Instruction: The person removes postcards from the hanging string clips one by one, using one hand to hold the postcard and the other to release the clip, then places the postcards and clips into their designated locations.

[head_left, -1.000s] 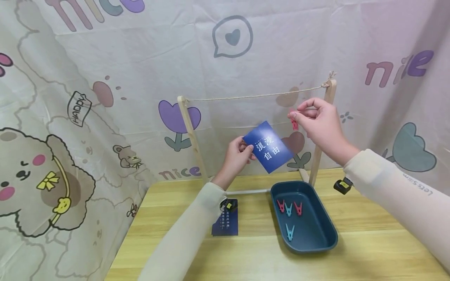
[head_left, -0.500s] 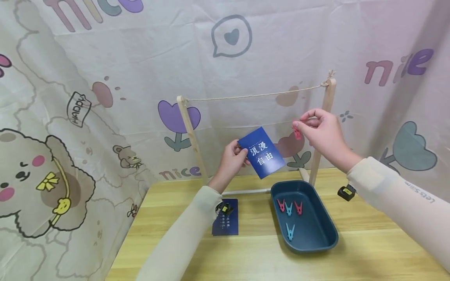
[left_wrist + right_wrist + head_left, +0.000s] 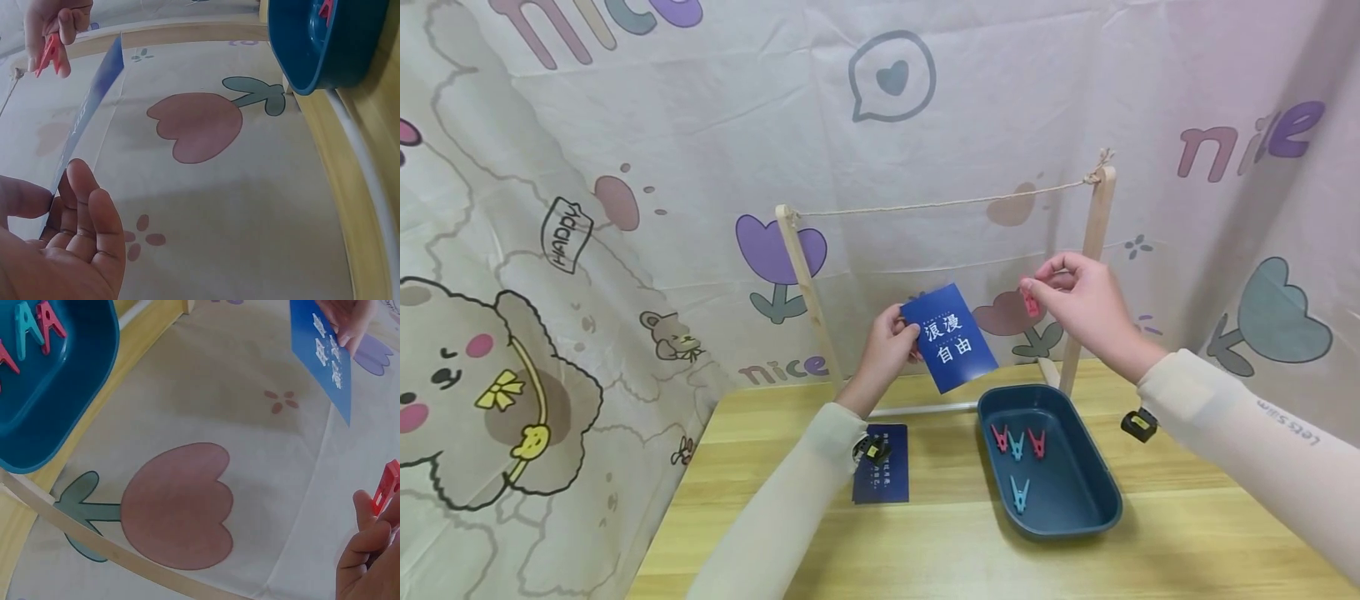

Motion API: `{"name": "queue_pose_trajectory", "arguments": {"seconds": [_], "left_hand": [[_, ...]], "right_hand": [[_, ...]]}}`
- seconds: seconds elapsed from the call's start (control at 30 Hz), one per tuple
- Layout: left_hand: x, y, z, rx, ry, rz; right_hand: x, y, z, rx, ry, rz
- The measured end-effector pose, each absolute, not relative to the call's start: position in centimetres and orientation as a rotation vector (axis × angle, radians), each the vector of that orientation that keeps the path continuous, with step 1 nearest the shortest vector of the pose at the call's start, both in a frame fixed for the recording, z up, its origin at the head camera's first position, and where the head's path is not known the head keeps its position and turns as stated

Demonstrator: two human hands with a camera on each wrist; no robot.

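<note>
Between thumb and fingers, my left hand [image 3: 889,348] pinches a blue card [image 3: 950,337] with white characters by its left edge. The card is tilted and hangs in the air below the rope [image 3: 940,204]. To its right, my right hand [image 3: 1088,310] pinches a red clothespin [image 3: 1030,300], which is apart from both card and rope. In the left wrist view the card [image 3: 94,94] appears nearly edge-on, with the thumb on one face. The red clothespin [image 3: 386,486] sits at the right wrist view's edge, partly hidden by the fingers.
A dark blue tray [image 3: 1108,500] holds several red and teal clothespins [image 3: 1018,493]. More blue cards [image 3: 891,487] lie on the wooden table [image 3: 940,542], partly behind my left wrist. Two wooden posts [image 3: 808,292] carry the rope, and a printed curtain [image 3: 700,150] hangs behind.
Both hands have come down, the left also slightly to the left with the card. The red clothespin has dropped lower along with the right hand. Tray and table cards stay put.
</note>
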State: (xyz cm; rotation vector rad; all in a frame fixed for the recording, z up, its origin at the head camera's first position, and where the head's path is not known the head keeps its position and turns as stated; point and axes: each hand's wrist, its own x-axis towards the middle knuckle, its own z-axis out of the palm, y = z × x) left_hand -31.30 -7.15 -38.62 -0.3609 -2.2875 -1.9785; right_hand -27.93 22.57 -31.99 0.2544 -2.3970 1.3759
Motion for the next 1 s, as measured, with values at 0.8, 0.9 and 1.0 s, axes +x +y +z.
{"name": "queue_pose_trajectory", "arguments": {"seconds": [0.8, 0.9, 1.0], "left_hand": [[-30.7, -8.8, -40.1, -0.307, -2.370, -1.960], [-30.7, -9.0, -40.4, -0.312, -2.371, -1.949], [-30.8, -9.1, -40.6, -0.315, -2.361, -1.959]], "right_hand": [[-27.5, 23.8, -35.9, 0.225, -2.534, 1.299], [-27.4, 23.9, -36.6, 0.230, -2.540, 1.288], [-27.3, 24.1, -37.3, 0.240, -2.538, 1.275]]}}
